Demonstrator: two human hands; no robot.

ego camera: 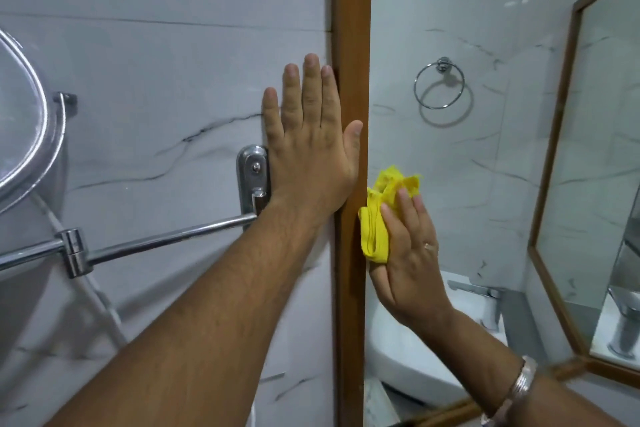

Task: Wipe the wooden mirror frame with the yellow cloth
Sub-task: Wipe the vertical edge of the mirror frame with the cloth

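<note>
The wooden mirror frame (351, 28) runs as a brown vertical strip down the middle of the view, with mirror glass to its right. My left hand (310, 146) lies flat and open on the marble wall just left of the frame, its thumb resting on the wood. My right hand (410, 253) presses a bunched yellow cloth (375, 225) against the frame's inner right edge, at about mid-height. Part of the cloth sticks out above my fingers.
A chrome bar (166, 237) on a wall bracket (252, 177) juts left below my left hand, near a round magnifying mirror (24, 128). The glass reflects a towel ring (439, 85), a white basin (415, 357) and another framed mirror (554, 149).
</note>
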